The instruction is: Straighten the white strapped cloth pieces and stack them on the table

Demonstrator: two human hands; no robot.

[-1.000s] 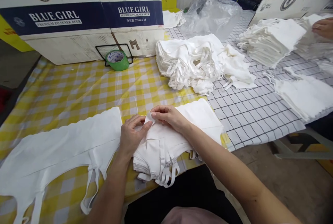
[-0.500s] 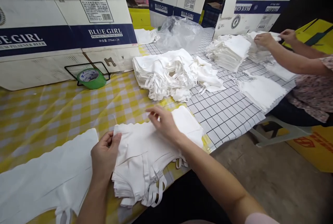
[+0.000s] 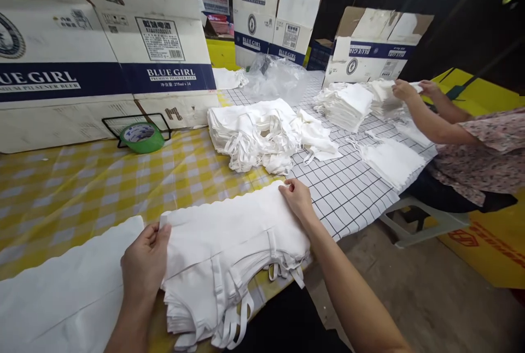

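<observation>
In front of me lies a stack of white strapped garments [image 3: 229,222], scalloped edge away from me, straps hanging toward the table's near edge. My left hand [image 3: 146,257] pinches the top piece at its left corner, thumb on top. At the far right corner, my right hand [image 3: 297,197] grips the same white garment with curled fingers. The top piece lies flat and stretched between both hands. Left of my left hand, another white garment [image 3: 61,282] lies spread out, partly hidden by my forearm.
Beyond the stack sits a pile of white garments [image 3: 254,129]. A green tape roll [image 3: 142,137] stands by a large carton [image 3: 164,101]. At the right, a co-worker's hands [image 3: 406,90] hold white cloth above more stacks [image 3: 344,106]. Clear plastic [image 3: 274,77] lies at the back.
My right hand has moved from above the middle of the stack to its far right corner and closed on the top garment. My left hand keeps its hold. The view has tilted up.
</observation>
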